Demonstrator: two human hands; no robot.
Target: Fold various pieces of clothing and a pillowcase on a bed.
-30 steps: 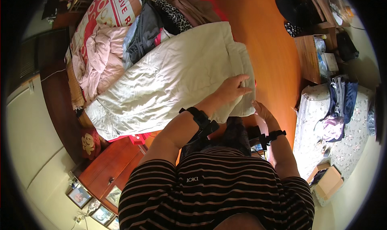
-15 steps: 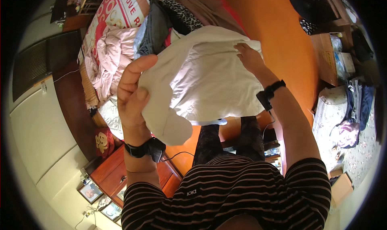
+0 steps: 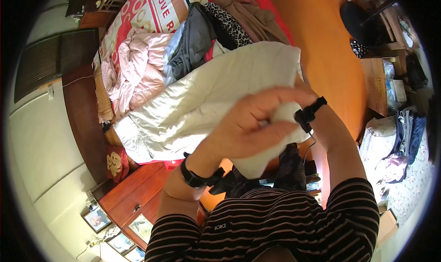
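Note:
A large white cloth (image 3: 183, 105), with soft folds and a pale sheen, spreads slantwise in front of me. My left hand (image 3: 250, 124) has crossed over to the right side and is curled round a bunched part of this cloth, which hangs below the fingers. Behind it, my right hand (image 3: 302, 83) is mostly hidden at the cloth's right edge, so its fingers do not show. Black bands with small devices circle both wrists.
Beyond the cloth, a bed carries a pink quilt (image 3: 138, 55), dark grey clothing (image 3: 195, 39), a leopard-print piece (image 3: 229, 25) and brown fabric (image 3: 257, 18). A reddish wooden cabinet (image 3: 133, 193) stands at lower left. Cardboard boxes (image 3: 374, 82) and hung trousers (image 3: 409, 133) are at right.
My left hand has swung from the left across to my right wrist, carrying a cloth edge. The rest of the cloth now stretches out toward the left. My right hand has become mostly hidden.

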